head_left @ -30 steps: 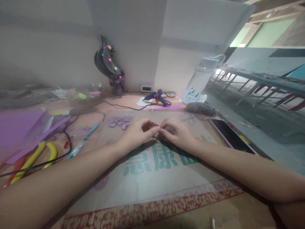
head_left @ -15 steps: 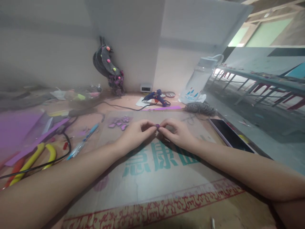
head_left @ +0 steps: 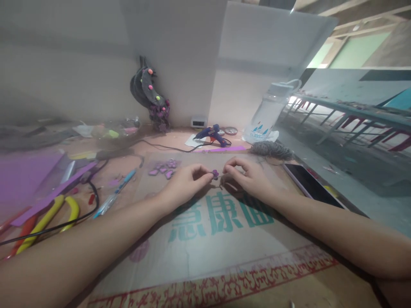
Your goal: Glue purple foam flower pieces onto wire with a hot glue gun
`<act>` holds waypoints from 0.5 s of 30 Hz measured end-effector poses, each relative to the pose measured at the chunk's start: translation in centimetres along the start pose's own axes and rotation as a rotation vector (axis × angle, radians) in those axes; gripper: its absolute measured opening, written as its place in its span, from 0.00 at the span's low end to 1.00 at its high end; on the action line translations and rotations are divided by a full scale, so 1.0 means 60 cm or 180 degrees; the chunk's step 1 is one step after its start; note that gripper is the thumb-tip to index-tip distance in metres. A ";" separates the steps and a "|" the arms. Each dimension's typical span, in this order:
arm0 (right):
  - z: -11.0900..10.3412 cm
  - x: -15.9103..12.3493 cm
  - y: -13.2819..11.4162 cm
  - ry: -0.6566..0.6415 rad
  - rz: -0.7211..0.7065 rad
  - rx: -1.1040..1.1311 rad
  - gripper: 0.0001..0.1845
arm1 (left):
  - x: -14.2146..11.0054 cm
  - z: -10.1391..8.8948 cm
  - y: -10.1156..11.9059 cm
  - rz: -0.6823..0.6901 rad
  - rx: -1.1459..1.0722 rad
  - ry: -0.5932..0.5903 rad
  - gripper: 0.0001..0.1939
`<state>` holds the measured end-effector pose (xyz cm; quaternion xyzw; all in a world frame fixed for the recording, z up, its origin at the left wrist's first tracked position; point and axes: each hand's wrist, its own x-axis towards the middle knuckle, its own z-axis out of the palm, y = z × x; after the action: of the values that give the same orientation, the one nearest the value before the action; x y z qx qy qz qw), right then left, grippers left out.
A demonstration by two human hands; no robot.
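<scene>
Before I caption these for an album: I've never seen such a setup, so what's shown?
No machine here: in every picture, one head-worn camera looks forward and down at a person's bare hands. The left hand pinches a small purple flower-shaped piece; the right hand is beside it, its grip unclear. On the pinkish table lie small purple shapes, a blue glue gun, a grey yarn bundle and a dark-screened phone; a clear bottle stands behind.
</scene>
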<state>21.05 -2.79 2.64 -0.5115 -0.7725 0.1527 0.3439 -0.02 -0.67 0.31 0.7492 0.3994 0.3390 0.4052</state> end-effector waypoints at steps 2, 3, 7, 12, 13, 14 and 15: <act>-0.017 0.007 0.000 -0.0067 -0.0017 -0.0209 0.08 | 0.000 0.000 -0.001 -0.0025 -0.0015 -0.0026 0.14; -0.027 0.011 0.001 -0.0093 -0.0062 -0.0313 0.07 | 0.001 0.001 -0.002 -0.0026 -0.0017 -0.0029 0.14; -0.066 0.024 0.025 -0.0121 -0.0215 -0.0531 0.10 | 0.000 0.002 -0.002 -0.0019 -0.0063 -0.0031 0.13; -0.089 0.037 0.061 -0.0098 0.0038 -0.0714 0.09 | 0.001 0.004 -0.005 -0.0035 -0.0141 -0.0043 0.13; -0.088 0.042 0.066 -0.0075 0.0019 -0.0784 0.08 | 0.002 0.004 -0.005 -0.0020 -0.0151 -0.0038 0.12; -0.086 0.050 0.070 -0.0039 -0.0012 -0.0858 0.08 | 0.002 0.004 -0.005 -0.0013 -0.0159 -0.0041 0.12; -0.082 0.060 0.073 0.0014 -0.0045 -0.0912 0.07 | 0.003 0.004 -0.005 -0.0006 -0.0158 -0.0042 0.12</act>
<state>26.59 1.76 4.94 -0.5503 -0.7893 0.0373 0.2700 0.17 -0.51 -0.03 0.7407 0.3889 0.3436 0.4266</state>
